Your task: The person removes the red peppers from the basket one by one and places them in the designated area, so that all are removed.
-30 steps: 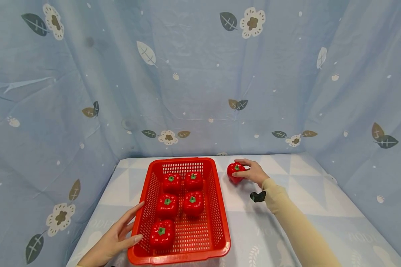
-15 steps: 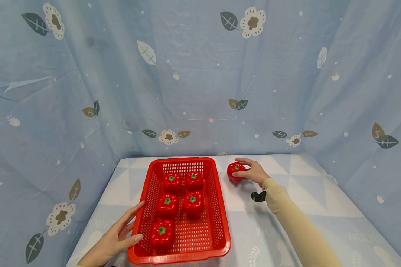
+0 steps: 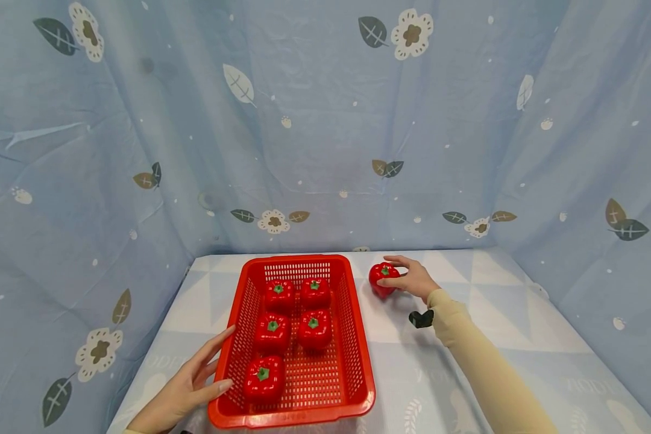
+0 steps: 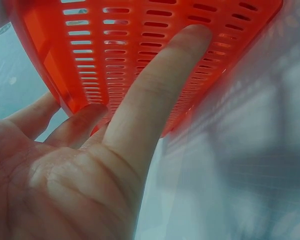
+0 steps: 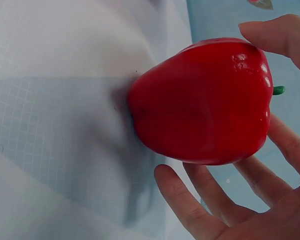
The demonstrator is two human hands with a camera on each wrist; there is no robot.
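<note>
My right hand (image 3: 413, 279) has its thumb and fingers on opposite sides of a glossy red bell pepper (image 3: 380, 278) with a green stem, on the table right of the basket. In the right wrist view the bell pepper (image 5: 202, 102) has its narrow base against the cloth. My left hand (image 3: 183, 386) rests its fingers against the left side of a red plastic basket (image 3: 362, 343). The left wrist view has the thumb (image 4: 155, 85) lying fairly straight along the slotted basket wall (image 4: 125, 55). Inside the basket stand several red bell peppers, including a near-left one (image 3: 264, 380).
The table (image 3: 445, 374) carries a pale patterned cloth. A blue curtain (image 3: 314, 132) with flowers and leaves closes off the back and both sides. Inside the basket, the bare slotted floor (image 3: 311, 386) shows at the near right.
Both hands, the basket and the bell peppers stay practically in place. Only a very slight shift of the whole head view shows.
</note>
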